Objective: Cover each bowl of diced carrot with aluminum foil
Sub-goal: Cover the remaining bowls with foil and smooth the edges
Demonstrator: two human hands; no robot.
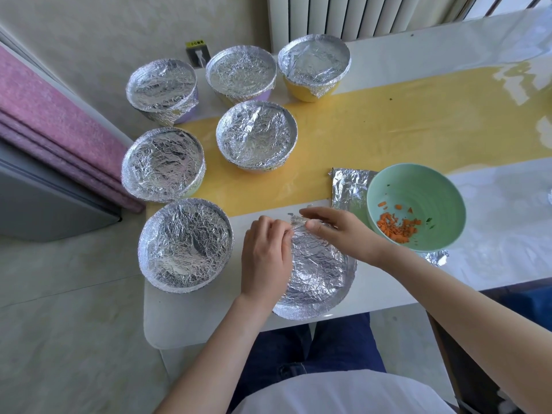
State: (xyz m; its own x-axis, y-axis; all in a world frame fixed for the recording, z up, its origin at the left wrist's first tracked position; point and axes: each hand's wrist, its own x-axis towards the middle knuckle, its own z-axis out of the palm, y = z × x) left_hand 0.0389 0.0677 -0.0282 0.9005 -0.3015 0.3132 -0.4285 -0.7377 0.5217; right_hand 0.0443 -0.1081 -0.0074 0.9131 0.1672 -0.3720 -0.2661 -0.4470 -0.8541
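six foil-capped bowls (185,243) clustered left of and beyond the left hand (265,255), crinkled silver tight over every rim. directly under both hands, a seventh foil-covered bowl (319,273), wrap wrinkled and dished. just right of the right hand (337,231), uncovered green bowl (418,186) on a foil sheet (348,186), holding diced carrot (397,230). hands close together, fingers curled, pinching the foil at the foil-covered bowl's far rim.

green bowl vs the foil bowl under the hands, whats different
The green bowl is open, its diced carrot showing; the foil-covered bowl is covered over. The green bowl sits untouched on a loose foil sheet; the foil-covered bowl has the left hand and right hand pinching its far edge. Both stand upright on the table.
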